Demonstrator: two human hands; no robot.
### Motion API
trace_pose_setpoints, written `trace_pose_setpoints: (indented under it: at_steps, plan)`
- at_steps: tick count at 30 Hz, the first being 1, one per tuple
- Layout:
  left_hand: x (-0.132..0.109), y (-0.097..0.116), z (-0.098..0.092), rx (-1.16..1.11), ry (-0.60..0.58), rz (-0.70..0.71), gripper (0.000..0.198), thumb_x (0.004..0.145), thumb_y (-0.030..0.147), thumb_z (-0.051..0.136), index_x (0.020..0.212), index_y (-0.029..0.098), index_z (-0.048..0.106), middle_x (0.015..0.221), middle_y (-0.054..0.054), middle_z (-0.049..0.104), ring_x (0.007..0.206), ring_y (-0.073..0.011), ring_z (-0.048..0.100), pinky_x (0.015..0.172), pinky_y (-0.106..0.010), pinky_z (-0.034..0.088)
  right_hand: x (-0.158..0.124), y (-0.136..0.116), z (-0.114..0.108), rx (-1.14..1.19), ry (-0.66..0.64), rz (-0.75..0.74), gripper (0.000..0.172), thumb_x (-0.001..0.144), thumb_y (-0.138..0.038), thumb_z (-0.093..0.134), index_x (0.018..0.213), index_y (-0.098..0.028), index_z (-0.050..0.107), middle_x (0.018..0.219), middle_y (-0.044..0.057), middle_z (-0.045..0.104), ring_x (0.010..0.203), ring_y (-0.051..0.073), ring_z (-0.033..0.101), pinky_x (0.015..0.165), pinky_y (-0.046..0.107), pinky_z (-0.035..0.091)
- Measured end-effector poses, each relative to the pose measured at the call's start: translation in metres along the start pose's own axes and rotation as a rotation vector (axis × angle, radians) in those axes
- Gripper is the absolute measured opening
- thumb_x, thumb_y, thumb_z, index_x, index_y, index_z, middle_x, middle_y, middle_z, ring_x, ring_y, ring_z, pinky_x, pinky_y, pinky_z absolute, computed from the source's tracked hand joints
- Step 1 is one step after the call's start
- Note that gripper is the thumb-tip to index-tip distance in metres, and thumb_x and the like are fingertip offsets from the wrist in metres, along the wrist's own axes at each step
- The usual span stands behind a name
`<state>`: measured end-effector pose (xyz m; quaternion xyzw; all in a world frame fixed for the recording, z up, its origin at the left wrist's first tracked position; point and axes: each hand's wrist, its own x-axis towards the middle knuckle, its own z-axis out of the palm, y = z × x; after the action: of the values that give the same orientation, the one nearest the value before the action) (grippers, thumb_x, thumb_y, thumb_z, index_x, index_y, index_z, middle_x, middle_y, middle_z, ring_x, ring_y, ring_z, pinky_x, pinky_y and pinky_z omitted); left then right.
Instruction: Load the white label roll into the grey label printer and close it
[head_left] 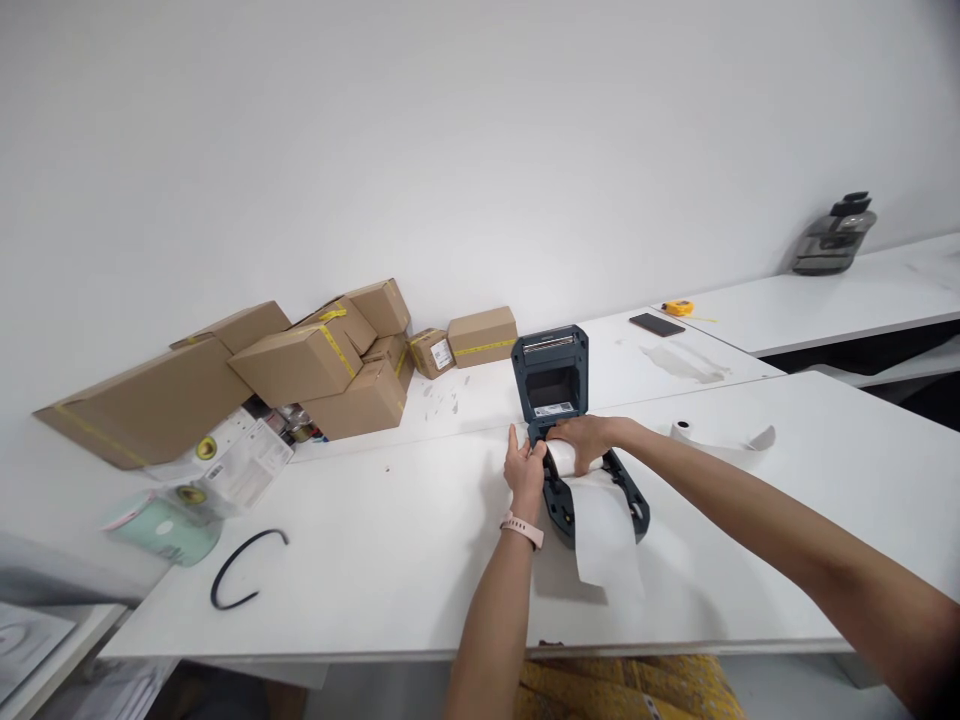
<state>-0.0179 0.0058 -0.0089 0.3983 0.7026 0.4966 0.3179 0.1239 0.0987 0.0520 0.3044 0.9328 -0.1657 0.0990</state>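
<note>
A dark label printer [553,376] stands on the white table with its lid raised. Inside its body lies a white paper roll [562,458], and a strip of paper [604,530] hangs out over the front toward the table edge. My right hand [583,442] reaches in from the right, its fingers closed on the roll. On the printer's left side rests my left hand [525,468], with a pink band on the wrist; its fingers are spread, the thumb against the printer's side.
Cardboard boxes [296,362] are piled at the back left. A black curved band [225,570] and a mint container [169,530] lie at the left. A small paper roll [682,429], a phone [657,324], a yellow tape measure [678,308] and a bottle [834,240] are on the right.
</note>
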Motion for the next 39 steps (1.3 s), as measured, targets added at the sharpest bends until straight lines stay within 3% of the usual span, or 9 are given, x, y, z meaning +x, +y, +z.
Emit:
trace_pose_setpoints:
  at_steps: [15,22,33,36,39]
  plan:
    - [0.004,-0.008,0.002,-0.047,-0.013,0.023,0.078,0.081,0.032,0.063,0.151,0.022,0.031,0.123,-0.007,0.069,0.121,-0.0220,0.060,0.103,-0.033,0.042,0.017,0.017,0.007,0.037,-0.070,-0.029,0.092,0.045,-0.043,0.081,0.131,-0.020,0.057,0.121,0.013,0.061,0.109,0.040,0.059,0.084,0.044,0.050]
    - [0.003,-0.008,0.003,-0.080,-0.008,0.017,0.074,0.081,0.032,0.064,0.148,0.021,0.036,0.127,-0.010,0.066,0.124,-0.0231,0.058,0.106,-0.035,0.040,0.011,0.020,0.014,0.060,-0.011,-0.030,0.084,0.052,-0.050,0.079,0.130,-0.024,0.058,0.119,0.012,0.062,0.108,0.038,0.059,0.084,0.043,0.049]
    - [-0.004,-0.005,0.006,-0.157,-0.009,0.010,0.068,0.082,0.032,0.065,0.144,0.015,0.042,0.138,-0.015,0.058,0.125,-0.0232,0.057,0.105,-0.031,0.043,0.006,0.010,0.012,0.082,0.071,0.013,0.090,0.051,-0.049,0.082,0.133,-0.018,0.058,0.124,0.017,0.063,0.113,0.042,0.058,0.092,0.049,0.047]
    - [-0.007,-0.003,0.003,-0.160,-0.036,0.025,0.067,0.083,0.031,0.064,0.144,0.014,0.042,0.140,-0.016,0.055,0.128,-0.0242,0.054,0.106,-0.032,0.042,-0.009,0.005,0.010,0.125,0.161,-0.005,0.076,0.066,-0.046,0.074,0.134,-0.018,0.057,0.129,0.016,0.062,0.117,0.039,0.057,0.096,0.047,0.046]
    - [-0.024,-0.007,-0.010,-0.159,-0.086,0.062,0.063,0.087,0.028,0.057,0.145,0.013,0.039,0.139,-0.017,0.056,0.128,-0.0242,0.054,0.106,-0.034,0.043,-0.049,0.003,0.016,0.183,0.325,-0.025,0.053,0.089,-0.037,0.048,0.139,-0.021,0.051,0.138,0.012,0.056,0.125,0.031,0.053,0.103,0.043,0.043]
